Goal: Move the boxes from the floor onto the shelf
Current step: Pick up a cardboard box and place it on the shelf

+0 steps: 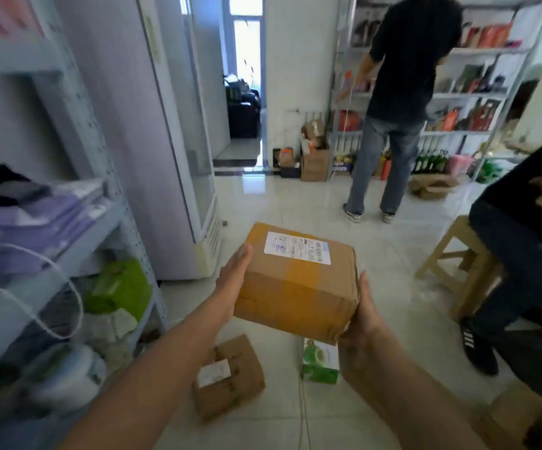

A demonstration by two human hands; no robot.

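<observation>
A taped cardboard box (295, 280) with a white shipping label is held in the air between both my hands, above the floor. My left hand (234, 280) presses flat on its left side and my right hand (362, 313) grips its lower right corner. Below it on the tiled floor lie a smaller brown box (230, 381) with a white label and a green and white carton (320, 362). The pale blue metal shelf (78, 241) stands at my left, its levels filled with purple packets and green bags.
A person (396, 102) stands at the far shelving with their back to me. Another person (523, 254) sits on a wooden stool (458, 264) at right. A tall white fridge (178, 131) stands beyond the shelf. Cardboard boxes (313, 164) sit by the doorway.
</observation>
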